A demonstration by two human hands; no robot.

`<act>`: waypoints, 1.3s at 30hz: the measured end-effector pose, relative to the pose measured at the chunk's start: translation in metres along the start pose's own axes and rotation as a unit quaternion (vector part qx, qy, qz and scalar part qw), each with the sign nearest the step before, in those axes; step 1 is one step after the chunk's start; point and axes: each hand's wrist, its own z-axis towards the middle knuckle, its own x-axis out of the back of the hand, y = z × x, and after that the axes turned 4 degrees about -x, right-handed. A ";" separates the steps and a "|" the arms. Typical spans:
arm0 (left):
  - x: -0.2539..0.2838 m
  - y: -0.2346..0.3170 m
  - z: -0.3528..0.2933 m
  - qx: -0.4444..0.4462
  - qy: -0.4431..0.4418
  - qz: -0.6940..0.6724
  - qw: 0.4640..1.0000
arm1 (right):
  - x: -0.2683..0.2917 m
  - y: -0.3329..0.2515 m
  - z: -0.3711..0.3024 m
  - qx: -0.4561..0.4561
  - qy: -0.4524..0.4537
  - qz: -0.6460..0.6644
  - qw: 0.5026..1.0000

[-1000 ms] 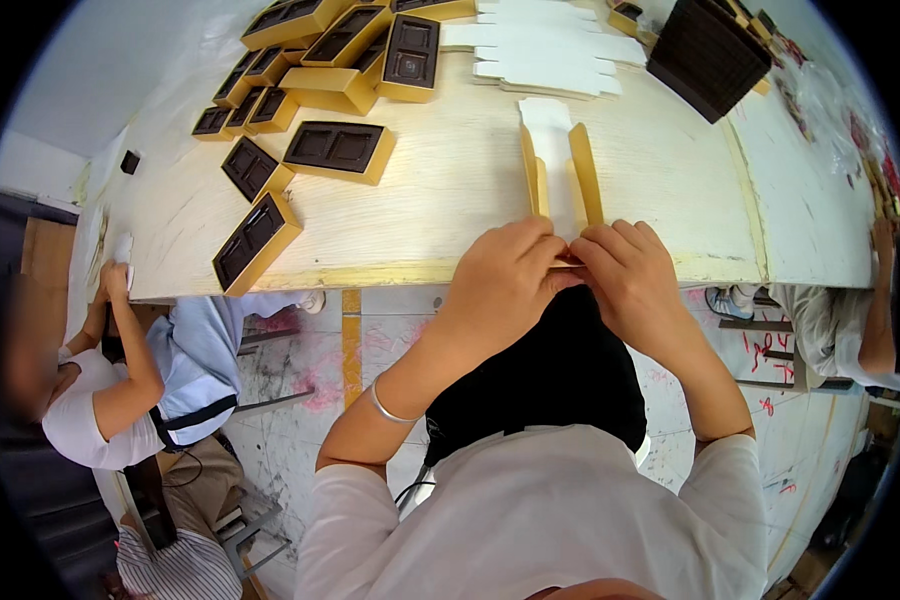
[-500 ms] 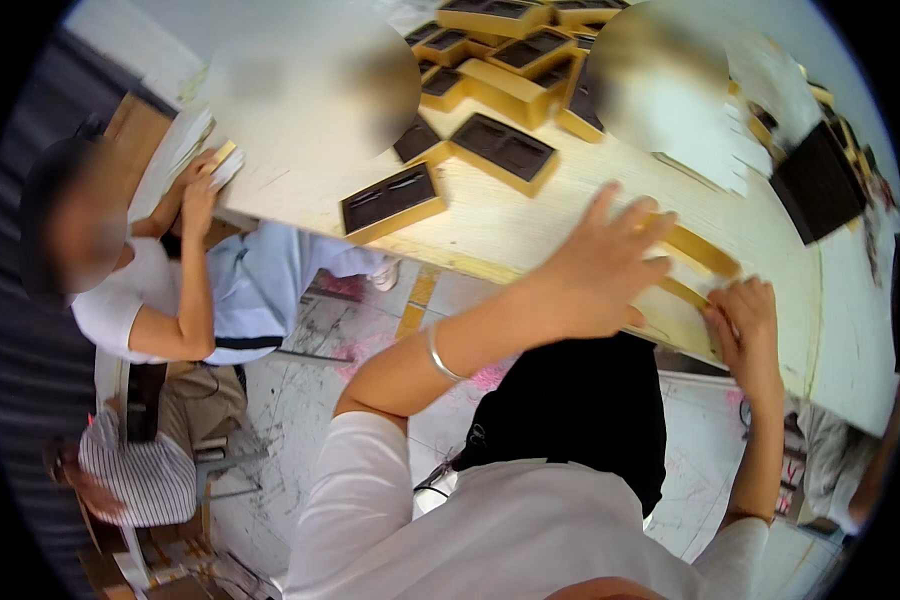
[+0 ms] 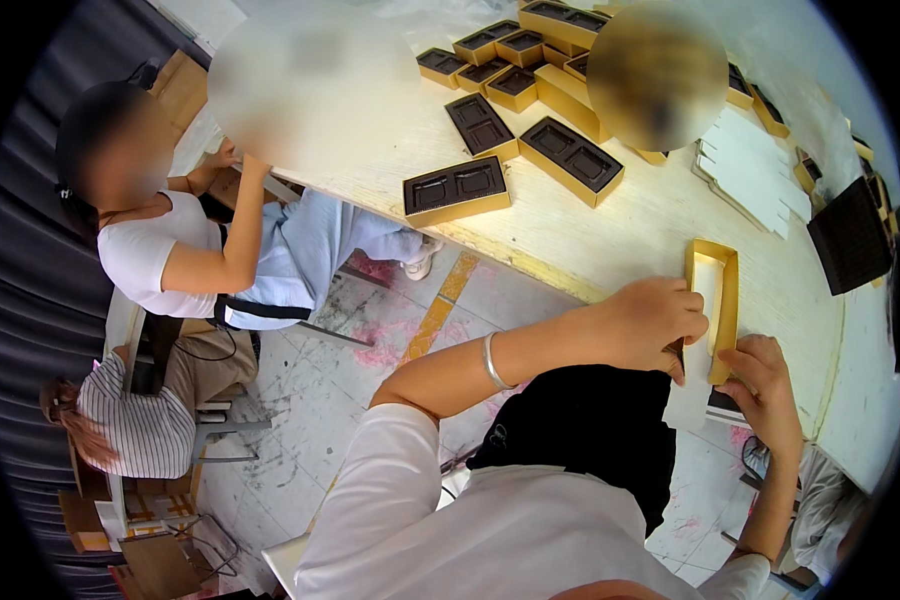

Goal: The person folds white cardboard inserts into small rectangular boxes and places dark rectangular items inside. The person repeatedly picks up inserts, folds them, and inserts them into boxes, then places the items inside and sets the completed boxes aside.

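Observation:
A shallow gold box (image 3: 728, 300) with a white inside stands at the table's front edge, its long side pointing away from me. At its near end a white flap (image 3: 686, 402) hangs out past the edge. My left hand (image 3: 655, 322), a silver bangle on its wrist, is closed with curled fingers at the box's left wall. My right hand (image 3: 767, 378) pinches the near right corner, thumb and fingers pressed together. Farther left lie gold boxes with dark two-pocket inserts, the nearest box (image 3: 457, 192) close to the front edge and another box (image 3: 572, 160) beside it.
A heap of similar gold boxes (image 3: 515, 85) covers the far part of the table (image 3: 570, 250). White flat card sheets (image 3: 755, 175) are stacked at the right, near a dark tray (image 3: 850, 237). On the left a co-worker (image 3: 190, 245) sits at the table; another person in stripes (image 3: 135, 430) sits behind.
The gold box has turned from slanting to nearly straight away from me, showing its white inside. My left hand has gone from spread fingers to closed at its wall. The view has shifted.

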 end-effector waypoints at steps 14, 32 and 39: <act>-0.023 0.023 -0.002 0.083 0.069 -0.028 0.994 | -0.022 -0.038 -0.023 -0.198 0.056 0.120 0.971; -0.007 0.021 -0.004 0.237 0.089 -0.258 0.932 | -0.072 -0.037 0.007 -0.103 0.271 0.044 0.956; -0.013 0.026 -0.015 0.084 0.082 0.147 0.982 | -0.058 -0.034 0.007 -0.012 0.121 -0.171 0.978</act>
